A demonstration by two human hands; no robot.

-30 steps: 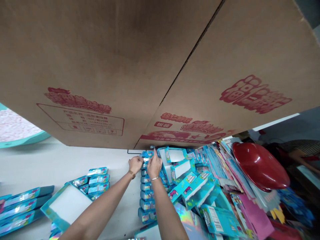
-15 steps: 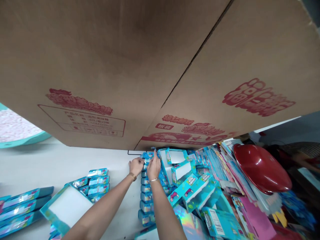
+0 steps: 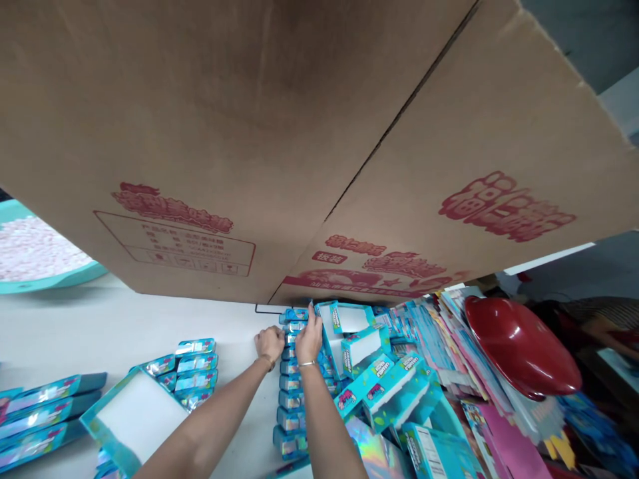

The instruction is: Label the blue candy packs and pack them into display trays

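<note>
A column of small shiny blue packs (image 3: 291, 384) runs toward the cardboard carton on the white table. My left hand (image 3: 270, 342) is against the column's left side, its fingers curled; whatever they may hold is hidden. On the other side, my right hand (image 3: 309, 338) lies along the packs with its fingers stretched out and pointing away from me. It rests between the column and an open blue display box (image 3: 327, 332).
A large cardboard carton (image 3: 200, 133) stands close behind my hands. More blue display boxes (image 3: 384, 386) pile up on the right, with a red basin (image 3: 519, 346) beyond. On the left are blue packs (image 3: 197, 364), a white-bottomed tray (image 3: 142, 416) and a teal basin (image 3: 74, 279).
Both hands have drawn slightly back toward me along the column. My left hand has moved off the far packs, which now show more. The view has shifted slightly.
</note>
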